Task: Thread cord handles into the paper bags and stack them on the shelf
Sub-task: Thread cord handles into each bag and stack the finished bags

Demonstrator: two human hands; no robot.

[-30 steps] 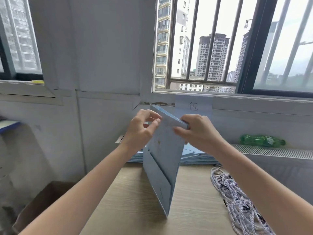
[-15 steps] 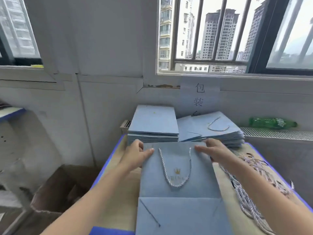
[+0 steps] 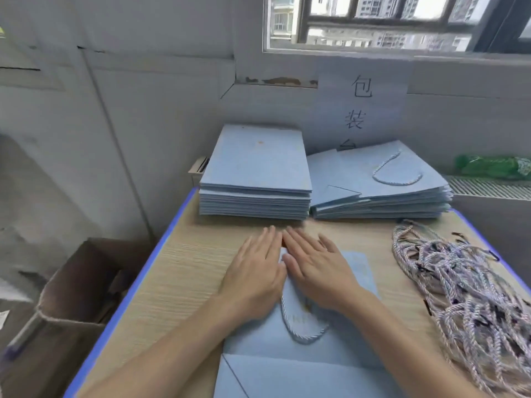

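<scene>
Nearest, flat blue paper bag on the wooden table, cord handle looped on its face. Left hand and right hand side by side, fingers straight, palms pressing the bag's top edge, grasping nothing; loose cords heaped at right. Beyond, unthreaded bag stack beside finished bag stack; farthest, paper sign, green bottle.

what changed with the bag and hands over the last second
The light blue paper bag, held upright by its top a second ago, now lies flat on the wooden table. The left hand and right hand let go and press it with straight fingers. Both bag stacks stayed.
</scene>
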